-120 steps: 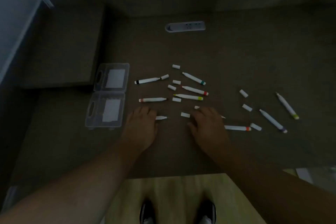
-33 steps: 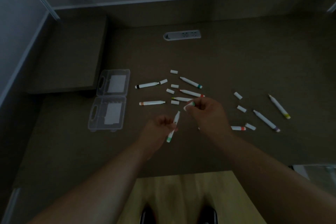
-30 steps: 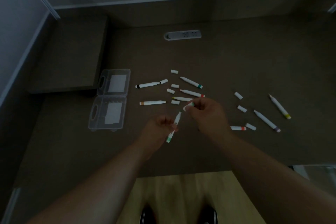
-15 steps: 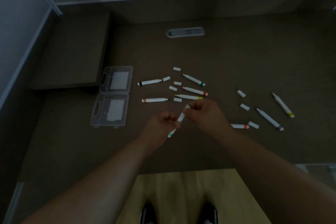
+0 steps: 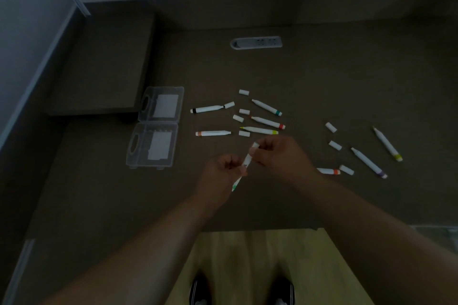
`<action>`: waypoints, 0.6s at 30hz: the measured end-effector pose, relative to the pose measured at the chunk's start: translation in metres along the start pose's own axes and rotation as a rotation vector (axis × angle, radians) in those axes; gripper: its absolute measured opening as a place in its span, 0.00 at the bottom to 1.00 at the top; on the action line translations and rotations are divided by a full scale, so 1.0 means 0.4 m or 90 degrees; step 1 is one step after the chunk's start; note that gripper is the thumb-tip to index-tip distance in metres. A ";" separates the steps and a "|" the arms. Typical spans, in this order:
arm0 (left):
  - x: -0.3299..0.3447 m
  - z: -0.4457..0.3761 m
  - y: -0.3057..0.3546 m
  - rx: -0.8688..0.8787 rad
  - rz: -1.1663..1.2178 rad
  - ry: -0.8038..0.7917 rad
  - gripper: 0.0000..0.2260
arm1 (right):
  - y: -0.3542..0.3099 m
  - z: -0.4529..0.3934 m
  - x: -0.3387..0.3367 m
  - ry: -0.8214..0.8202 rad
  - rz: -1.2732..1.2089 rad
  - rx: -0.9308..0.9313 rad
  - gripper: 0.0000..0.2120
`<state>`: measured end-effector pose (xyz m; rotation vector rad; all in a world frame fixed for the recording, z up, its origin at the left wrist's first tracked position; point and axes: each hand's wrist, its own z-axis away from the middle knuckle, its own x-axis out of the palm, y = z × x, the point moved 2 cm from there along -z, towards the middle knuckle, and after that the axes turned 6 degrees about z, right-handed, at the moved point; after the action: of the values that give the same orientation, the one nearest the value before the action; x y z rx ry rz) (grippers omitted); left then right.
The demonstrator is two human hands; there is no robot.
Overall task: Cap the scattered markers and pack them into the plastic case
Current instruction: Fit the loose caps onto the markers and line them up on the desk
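A white marker with a green end band point(image 5: 240, 176) is being held tilted above the front middle of the brown desk point(image 5: 347, 69), its barrel being gripped by the curled fingers of the left hand point(image 5: 220, 176). A small white cap point(image 5: 254, 148) at its upper end is being pinched by the right hand point(image 5: 280, 156). The clear plastic case point(image 5: 156, 126) is lying open toward the desk's left edge. Uncapped markers and loose caps are lying scattered between the case and the right edge.

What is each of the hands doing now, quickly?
Left hand: holds the green marker by its barrel.
Right hand: pinches the cap at the marker's top end.
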<state>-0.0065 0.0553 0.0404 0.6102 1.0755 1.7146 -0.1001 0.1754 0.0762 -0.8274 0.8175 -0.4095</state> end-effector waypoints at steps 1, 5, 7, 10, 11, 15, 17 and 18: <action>0.001 0.005 -0.003 0.003 0.009 0.005 0.06 | -0.001 0.001 0.003 -0.003 0.003 -0.004 0.05; 0.006 0.020 -0.010 -0.003 0.049 0.032 0.08 | -0.007 0.002 0.009 -0.021 0.036 -0.002 0.06; 0.007 0.030 -0.007 -0.004 0.076 0.046 0.10 | -0.015 -0.002 0.006 -0.043 0.046 -0.010 0.07; -0.001 0.046 0.006 -0.017 0.105 0.065 0.08 | -0.036 -0.007 -0.004 -0.069 0.052 -0.026 0.07; -0.003 0.049 0.009 -0.022 0.106 0.069 0.07 | -0.043 -0.007 -0.006 -0.072 0.046 -0.033 0.07; -0.022 0.069 0.004 -0.026 0.113 0.099 0.08 | -0.070 -0.008 0.014 -0.097 0.075 -0.065 0.10; -0.039 0.077 -0.012 -0.026 0.113 0.113 0.08 | -0.080 -0.010 0.036 -0.111 0.089 -0.071 0.11; -0.047 0.078 -0.017 -0.031 0.116 0.119 0.07 | -0.083 -0.012 0.045 -0.116 0.092 -0.071 0.10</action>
<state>0.0289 0.0509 0.0509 0.5387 1.1322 1.9811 -0.0931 0.1413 0.0915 -0.8891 0.7295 -0.1593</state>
